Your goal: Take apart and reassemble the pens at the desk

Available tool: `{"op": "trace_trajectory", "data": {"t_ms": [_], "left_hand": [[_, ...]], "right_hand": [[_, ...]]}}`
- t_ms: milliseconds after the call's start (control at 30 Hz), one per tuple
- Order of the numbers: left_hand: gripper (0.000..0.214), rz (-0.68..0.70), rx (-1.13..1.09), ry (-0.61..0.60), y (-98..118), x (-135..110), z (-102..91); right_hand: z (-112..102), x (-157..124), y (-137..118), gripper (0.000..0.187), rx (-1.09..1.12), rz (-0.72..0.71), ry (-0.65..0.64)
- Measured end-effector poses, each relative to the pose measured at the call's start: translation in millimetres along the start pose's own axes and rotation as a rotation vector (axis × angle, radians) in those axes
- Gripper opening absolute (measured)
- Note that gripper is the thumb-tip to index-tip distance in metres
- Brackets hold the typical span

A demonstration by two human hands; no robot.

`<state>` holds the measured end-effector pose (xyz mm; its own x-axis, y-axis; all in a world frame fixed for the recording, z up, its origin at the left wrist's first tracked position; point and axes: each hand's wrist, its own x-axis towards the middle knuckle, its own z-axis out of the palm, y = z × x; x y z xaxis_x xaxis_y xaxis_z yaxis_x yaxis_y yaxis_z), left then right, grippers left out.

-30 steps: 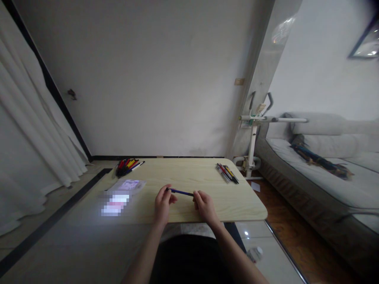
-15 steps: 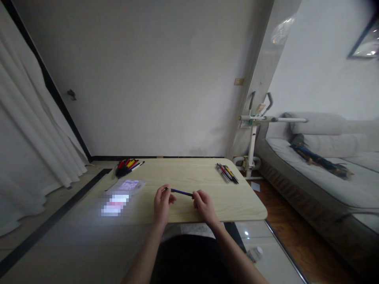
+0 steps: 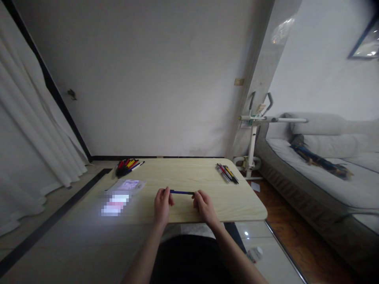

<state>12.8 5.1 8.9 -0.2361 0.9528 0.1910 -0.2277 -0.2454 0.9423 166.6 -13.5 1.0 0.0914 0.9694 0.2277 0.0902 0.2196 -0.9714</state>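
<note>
A dark blue pen (image 3: 182, 192) is stretched nearly level between my two hands, above the front middle of the pale wooden table (image 3: 183, 173). My left hand (image 3: 162, 203) pinches its left end between thumb and fingers. At the darker right end, my right hand (image 3: 203, 204) is closed on the same pen. A pile of pens and markers (image 3: 126, 167) in red, yellow, black and blue lies at the table's back left. Toward the back right lies a smaller group of pens (image 3: 227, 173), roughly side by side.
A clear plastic pouch (image 3: 140, 186) lies left of my hands, beside a bright, partly blurred screen (image 3: 115, 205). Under the table's right front, a white-capped bottle (image 3: 255, 254) is on the floor. An exercise machine (image 3: 252, 146) and a grey sofa (image 3: 319, 169) stand to the right.
The pen has turned from sloping down to the right to nearly level, as my left hand dropped slightly. Both hands keep hold of it.
</note>
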Motion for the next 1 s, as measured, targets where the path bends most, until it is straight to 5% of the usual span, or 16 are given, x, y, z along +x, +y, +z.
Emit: {"op": "trace_trajectory", "data": {"t_ms": [1000], "left_hand": [[0.036, -0.083, -0.037, -0.05, 1.6, -1.6, 0.4]], "right_hand": [[-0.7, 0.0, 1.2, 0.037, 0.037, 0.03, -0.007]]}}
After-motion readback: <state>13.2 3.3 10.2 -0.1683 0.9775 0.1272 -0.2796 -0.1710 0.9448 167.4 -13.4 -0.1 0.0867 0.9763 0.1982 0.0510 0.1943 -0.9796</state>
